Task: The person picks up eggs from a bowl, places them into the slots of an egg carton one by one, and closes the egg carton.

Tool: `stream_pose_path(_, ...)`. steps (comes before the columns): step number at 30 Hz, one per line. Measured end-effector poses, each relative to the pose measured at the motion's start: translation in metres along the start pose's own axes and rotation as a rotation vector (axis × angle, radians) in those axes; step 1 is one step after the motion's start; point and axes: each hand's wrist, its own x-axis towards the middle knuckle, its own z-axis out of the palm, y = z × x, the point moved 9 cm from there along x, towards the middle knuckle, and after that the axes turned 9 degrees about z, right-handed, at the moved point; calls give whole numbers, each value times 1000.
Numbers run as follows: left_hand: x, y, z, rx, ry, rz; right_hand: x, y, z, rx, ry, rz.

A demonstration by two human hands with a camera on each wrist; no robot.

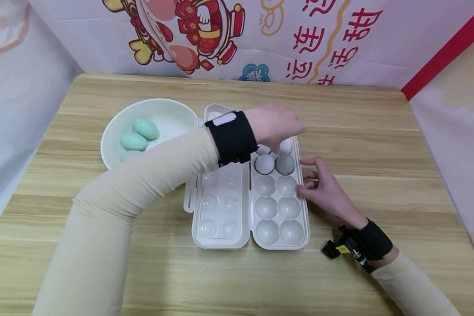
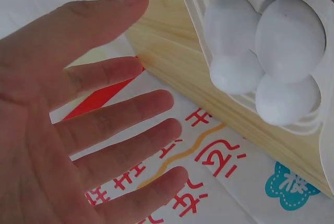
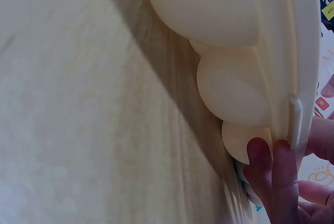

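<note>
A white plastic egg carton point(image 1: 266, 219) lies with its lid point(image 1: 221, 219) folded out to the left. Several white eggs point(image 1: 265, 164) and a grey-green egg point(image 1: 285, 164) fill cups in its far half; the nearer cups hold nothing. Above the far end hovers my left hand point(image 1: 274, 125), and its wrist view shows the fingers straight and spread, holding nothing, beside the white eggs point(image 2: 290, 38). With thumb and fingers my right hand point(image 1: 329, 191) pinches the carton's right rim. In the right wrist view, its fingertips point(image 3: 284, 166) press the rim near the rounded cup undersides point(image 3: 235, 85).
A pale round bowl point(image 1: 174, 112) stands left of the carton, holding several eggs, among them green ones point(image 1: 145, 128); my left forearm point(image 1: 162, 171) passes over part of it. Behind the wooden table point(image 1: 359, 109) hangs a printed cloth point(image 1: 300, 26).
</note>
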Motion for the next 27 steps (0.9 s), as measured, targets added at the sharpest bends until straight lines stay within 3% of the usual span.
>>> stream_pose_path(9, -21, -16, 1, -37, 57, -43, 1, 1, 0, 2, 9, 6)
stream_pose_path(17, -42, -34, 8, -61, 60, -96, 1, 3, 0, -18, 10, 30)
stream_pose_path(27, -86, -60, 12, -47, 77, -164, 1, 3, 2, -6, 6, 29)
